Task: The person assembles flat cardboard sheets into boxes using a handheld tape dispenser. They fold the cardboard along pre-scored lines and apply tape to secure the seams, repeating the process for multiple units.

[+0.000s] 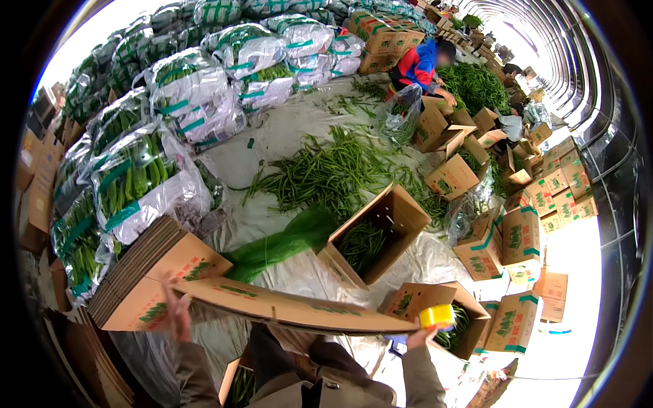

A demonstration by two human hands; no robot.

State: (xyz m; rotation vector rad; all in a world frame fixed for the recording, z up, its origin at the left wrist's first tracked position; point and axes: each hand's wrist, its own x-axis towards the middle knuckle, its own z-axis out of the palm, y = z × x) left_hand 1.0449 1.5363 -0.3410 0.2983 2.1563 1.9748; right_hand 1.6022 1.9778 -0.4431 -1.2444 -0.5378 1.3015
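Note:
A folded-flat cardboard box (292,307) stretches across in front of me, its printed side up. At its left end is my left hand (178,311), slightly blurred, with the fingers up along the edge and the thumb against the board. My right hand (422,336) is at the box's right end, closed around a yellow tape roll (437,315); its lower fingers are hidden. Behind the left hand leans a stack of flattened boxes (156,272). Beyond the right hand, an open box (469,340) holds long green peppers.
Loose green peppers (320,170) lie heaped on a pale sheet (238,160). Nearer stand an open box (408,211) of peppers and green netting (286,241). Bagged peppers (136,177) are stacked left. Taped boxes (520,234) line the right. A person (418,64) crouches at the back.

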